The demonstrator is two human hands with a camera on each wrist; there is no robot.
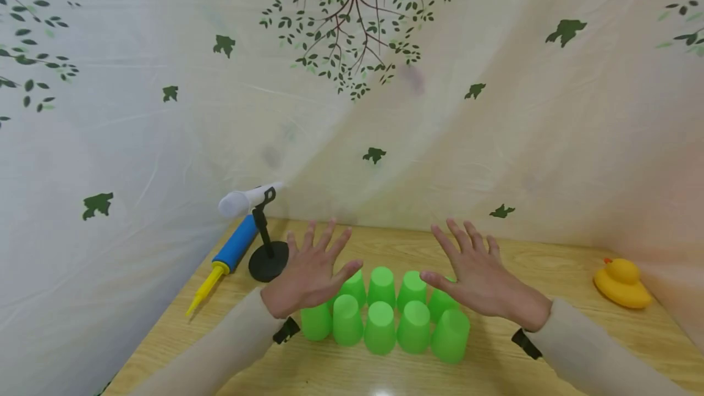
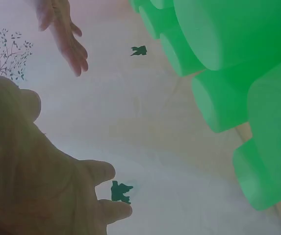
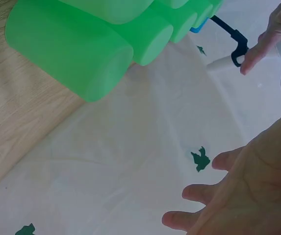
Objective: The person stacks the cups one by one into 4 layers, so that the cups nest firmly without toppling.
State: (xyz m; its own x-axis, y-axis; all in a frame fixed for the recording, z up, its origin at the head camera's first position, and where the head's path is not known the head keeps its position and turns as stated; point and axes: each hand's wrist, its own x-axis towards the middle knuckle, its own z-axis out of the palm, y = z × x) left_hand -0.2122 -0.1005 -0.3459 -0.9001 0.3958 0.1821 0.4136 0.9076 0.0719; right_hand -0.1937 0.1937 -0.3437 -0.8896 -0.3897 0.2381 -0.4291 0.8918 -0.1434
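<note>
A person's left hand (image 1: 310,274) and right hand (image 1: 480,277) are hovering with fingers spread wide, gripping nothing, just above a cluster of upturned green cups (image 1: 381,316) standing in two rows on the wooden table (image 1: 550,359). No cup is stacked yet. A microphone stand (image 1: 266,249) is standing beyond the left hand; a rubber duck (image 1: 621,284) is sitting well right.

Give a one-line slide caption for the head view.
Both open hands, left hand and right hand, hover over upside-down green cups.
</note>
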